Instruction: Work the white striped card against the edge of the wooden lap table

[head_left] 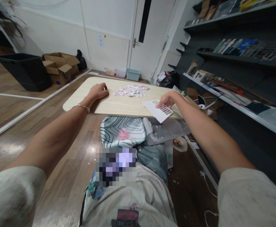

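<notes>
My right hand (pixel 168 99) grips a white sheet of paper (pixel 161 117) with a row of slots cut along one side. The sheet is tilted and reaches past the near edge of the pale wooden table (pixel 126 106). My left hand (pixel 99 91) rests on the left part of the table, its fingers curled in, and nothing shows in them. Between the two hands, toward the back, lies a loose pile of small white and pinkish paper pieces (pixel 133 90).
Below the table edge are a patterned light-blue cushion-like thing (pixel 122 130) and a clear plastic box (pixel 166 130). Dark shelves (pixel 237 60) line the right side. A black bin (pixel 24 72) and cardboard boxes (pixel 60 67) stand at the left. A door (pixel 149 41) is behind.
</notes>
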{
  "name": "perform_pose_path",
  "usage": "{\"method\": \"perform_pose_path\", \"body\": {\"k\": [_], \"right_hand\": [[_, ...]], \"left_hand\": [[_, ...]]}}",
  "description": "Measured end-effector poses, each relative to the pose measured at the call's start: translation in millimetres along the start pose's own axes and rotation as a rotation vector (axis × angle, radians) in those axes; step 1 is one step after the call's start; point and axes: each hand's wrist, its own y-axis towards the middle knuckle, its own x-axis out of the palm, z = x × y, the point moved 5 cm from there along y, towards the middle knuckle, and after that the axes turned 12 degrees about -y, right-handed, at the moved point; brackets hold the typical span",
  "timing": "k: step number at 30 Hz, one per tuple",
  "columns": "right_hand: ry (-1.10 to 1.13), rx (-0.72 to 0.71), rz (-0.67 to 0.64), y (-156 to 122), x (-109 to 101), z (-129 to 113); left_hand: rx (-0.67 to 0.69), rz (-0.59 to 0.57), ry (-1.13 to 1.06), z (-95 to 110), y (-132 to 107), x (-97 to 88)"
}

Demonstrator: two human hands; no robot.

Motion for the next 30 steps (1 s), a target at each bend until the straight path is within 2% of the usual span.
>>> {"method": "perform_pose_path", "body": {"k": [9,19,24,30], "right_hand": [[-0.063,-0.054,-0.008,-7.9,3.7,-36.9],[-0.212,-0.159,-0.063,14.9,-4.6,-84.6],[-0.220,-0.190,-0.075,16.4,-5.9,-94.9],[-0.233,-0.214,-0.090,12.8,-7.5,-95.2]], "left_hand": [[0.008,-0.053,0.036,6.6,-7.0,-2.8],[-0.013,-0.068,0.002,8.8,-10.4,-4.0],[-0.012,-0.069,0.026,9.4,-11.0,-5.0],[-0.012,-0.078,0.037,12.2,-13.6,-5.8]]}}
